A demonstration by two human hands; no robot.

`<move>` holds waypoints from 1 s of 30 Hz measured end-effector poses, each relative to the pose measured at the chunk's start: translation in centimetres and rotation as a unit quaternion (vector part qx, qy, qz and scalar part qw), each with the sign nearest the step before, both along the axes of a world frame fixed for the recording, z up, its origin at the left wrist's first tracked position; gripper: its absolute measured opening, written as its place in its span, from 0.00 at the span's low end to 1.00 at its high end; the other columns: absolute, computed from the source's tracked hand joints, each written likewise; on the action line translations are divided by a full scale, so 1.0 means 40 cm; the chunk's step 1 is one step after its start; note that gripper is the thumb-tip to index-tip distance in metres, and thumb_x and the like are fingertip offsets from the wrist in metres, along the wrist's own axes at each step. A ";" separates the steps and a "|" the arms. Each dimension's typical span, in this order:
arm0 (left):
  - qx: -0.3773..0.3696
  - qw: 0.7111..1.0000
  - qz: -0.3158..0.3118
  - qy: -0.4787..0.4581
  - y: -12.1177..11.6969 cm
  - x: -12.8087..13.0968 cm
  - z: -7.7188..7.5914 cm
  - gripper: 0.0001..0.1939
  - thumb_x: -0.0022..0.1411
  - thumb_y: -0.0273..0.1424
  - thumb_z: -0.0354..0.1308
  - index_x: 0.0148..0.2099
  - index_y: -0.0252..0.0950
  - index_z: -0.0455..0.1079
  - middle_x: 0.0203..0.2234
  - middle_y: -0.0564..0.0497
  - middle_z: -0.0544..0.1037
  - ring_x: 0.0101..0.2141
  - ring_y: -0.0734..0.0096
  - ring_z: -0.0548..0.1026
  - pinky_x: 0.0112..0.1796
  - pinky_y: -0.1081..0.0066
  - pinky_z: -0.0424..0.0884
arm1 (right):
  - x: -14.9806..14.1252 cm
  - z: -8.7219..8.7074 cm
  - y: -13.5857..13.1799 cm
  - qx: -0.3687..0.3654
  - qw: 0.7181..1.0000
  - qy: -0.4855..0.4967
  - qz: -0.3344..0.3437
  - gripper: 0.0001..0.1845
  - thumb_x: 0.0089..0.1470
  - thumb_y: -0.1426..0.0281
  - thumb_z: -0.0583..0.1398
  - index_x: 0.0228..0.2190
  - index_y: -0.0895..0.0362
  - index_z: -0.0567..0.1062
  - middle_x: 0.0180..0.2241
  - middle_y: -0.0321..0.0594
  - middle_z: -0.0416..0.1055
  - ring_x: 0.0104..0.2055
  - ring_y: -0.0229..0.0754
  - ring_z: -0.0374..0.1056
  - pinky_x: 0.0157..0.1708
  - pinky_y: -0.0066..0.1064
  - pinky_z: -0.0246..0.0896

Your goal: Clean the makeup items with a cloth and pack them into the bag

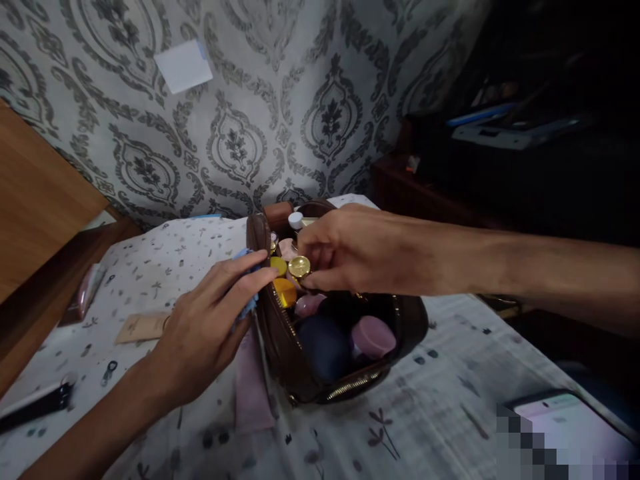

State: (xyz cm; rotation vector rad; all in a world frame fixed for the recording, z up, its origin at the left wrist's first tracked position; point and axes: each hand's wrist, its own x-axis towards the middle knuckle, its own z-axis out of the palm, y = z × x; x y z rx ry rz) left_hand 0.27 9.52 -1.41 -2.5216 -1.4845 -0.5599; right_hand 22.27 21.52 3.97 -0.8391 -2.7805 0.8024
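Observation:
A brown zip pouch (280,353) lies open on a patterned bedsheet, packed with several small jars and bottles. My right hand (345,250) reaches into it from the right, with the fingers pinched on a gold-capped item (299,267). Yellow lids (283,292) and a pink jar (373,337) sit beside it. My left hand (210,320) rests against the pouch's left rim, fingers stretched out over a blue cloth (247,307) that is mostly hidden under them.
A pink cloth (250,387) lies under the pouch's left side. A paper tag (141,327) and a black object (37,403) lie on the sheet at left. A phone (565,420) lies at the bottom right. A wooden board (35,200) stands at left.

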 end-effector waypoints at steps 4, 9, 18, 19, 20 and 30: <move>0.010 1.000 -0.003 -0.020 0.001 0.000 -0.010 0.25 0.65 0.20 0.46 0.62 0.43 0.61 0.62 0.44 0.67 0.59 0.59 0.69 0.56 0.59 0.72 | 0.017 -0.017 0.013 0.040 0.998 -0.054 -0.017 0.07 0.50 0.66 0.63 0.26 0.57 0.75 0.22 0.31 0.69 0.23 0.33 0.62 0.24 0.26 0.51; 0.008 1.000 -0.008 -0.021 0.002 -0.002 -0.012 0.25 0.65 0.20 0.47 0.62 0.42 0.62 0.62 0.45 0.67 0.60 0.59 0.68 0.55 0.60 0.72 | 0.008 -0.028 0.005 0.111 0.991 -0.068 0.012 0.06 0.53 0.69 0.62 0.35 0.56 0.75 0.27 0.34 0.71 0.25 0.34 0.62 0.25 0.27 0.48; 0.009 1.000 -0.017 -0.011 0.003 -0.005 -0.006 0.25 0.66 0.21 0.46 0.63 0.42 0.61 0.62 0.44 0.67 0.59 0.58 0.69 0.56 0.60 0.72 | -0.005 -0.045 -0.011 0.228 0.958 -0.174 0.025 0.11 0.62 0.71 0.55 0.44 0.57 0.75 0.35 0.44 0.74 0.33 0.42 0.70 0.26 0.30 0.46; 0.009 1.000 -0.018 -0.010 0.004 -0.005 -0.005 0.25 0.67 0.21 0.46 0.63 0.42 0.61 0.62 0.44 0.67 0.59 0.58 0.69 0.56 0.59 0.72 | -0.002 -0.049 -0.010 0.246 0.951 -0.184 0.026 0.12 0.60 0.74 0.56 0.44 0.58 0.75 0.37 0.45 0.74 0.34 0.42 0.70 0.26 0.31 0.46; 0.011 1.000 -0.020 -0.008 0.005 -0.004 -0.005 0.25 0.67 0.21 0.46 0.63 0.42 0.61 0.62 0.44 0.67 0.59 0.58 0.69 0.55 0.59 0.72 | 0.002 -0.052 -0.010 0.262 0.945 -0.193 0.026 0.12 0.59 0.77 0.56 0.43 0.59 0.75 0.38 0.47 0.74 0.35 0.42 0.71 0.27 0.31 0.47; 0.010 1.000 -0.022 0.000 0.004 -0.007 -0.006 0.24 0.67 0.20 0.46 0.63 0.41 0.60 0.62 0.44 0.66 0.60 0.59 0.67 0.55 0.60 0.72 | 0.012 -0.059 0.002 0.262 0.948 -0.145 0.106 0.10 0.61 0.72 0.57 0.42 0.59 0.77 0.40 0.46 0.73 0.40 0.44 0.70 0.33 0.32 0.55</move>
